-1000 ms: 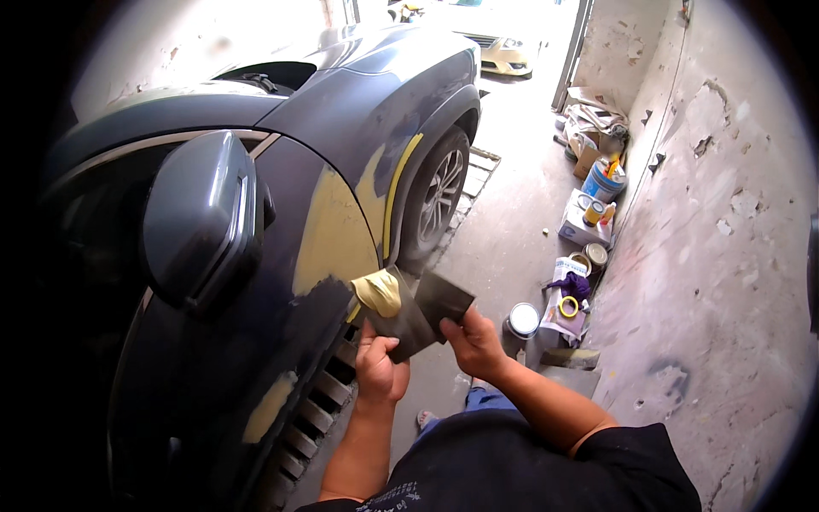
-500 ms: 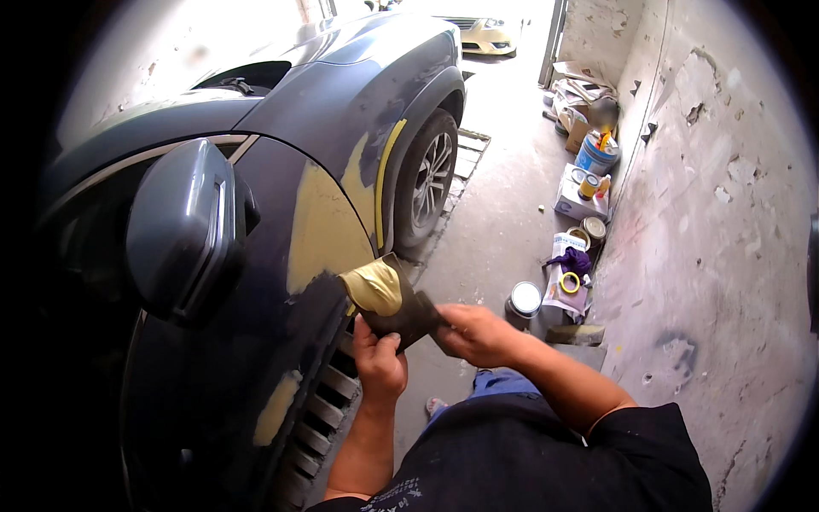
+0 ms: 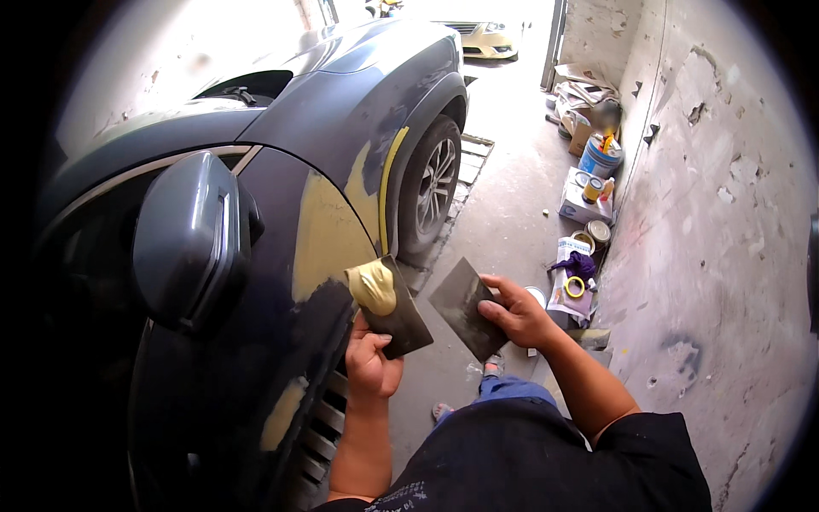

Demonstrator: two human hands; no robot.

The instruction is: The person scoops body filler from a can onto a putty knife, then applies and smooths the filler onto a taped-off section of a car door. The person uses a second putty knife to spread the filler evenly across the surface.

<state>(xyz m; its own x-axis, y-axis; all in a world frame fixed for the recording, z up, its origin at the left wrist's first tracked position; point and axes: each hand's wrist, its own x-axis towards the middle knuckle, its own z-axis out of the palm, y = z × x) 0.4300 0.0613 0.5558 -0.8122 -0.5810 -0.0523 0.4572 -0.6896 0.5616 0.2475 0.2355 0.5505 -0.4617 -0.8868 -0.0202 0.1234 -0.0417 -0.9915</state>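
Note:
My left hand (image 3: 374, 363) grips a dark flat putty spreader (image 3: 408, 328) by its lower edge. A thick dollop of yellow body filler (image 3: 373, 287) sits on that spreader's upper left part. In my right hand (image 3: 515, 312) is a second dark flat spreader (image 3: 467, 307), tilted, with its thumb on the face; a gap separates the two plates. Just left of them stands a dark car (image 3: 247, 341). Dried yellow filler (image 3: 328, 230) covers part of its front door and fender, and a smaller filler patch (image 3: 283, 416) lies lower on the door.
The side mirror (image 3: 192, 239) juts out at left, ahead of it the front wheel (image 3: 437, 188). Along the scuffed right wall (image 3: 708, 213) stand a blue bucket (image 3: 600, 158), a white box (image 3: 584, 198), several cans, a purple cloth (image 3: 573, 264) and a yellow tape roll (image 3: 574, 287). Another car (image 3: 488, 38) is outside.
My right hand has drawn its spreader away to the right, off the left one, and its face now shows. The filler on the left spreader has become a narrower, thicker lump.

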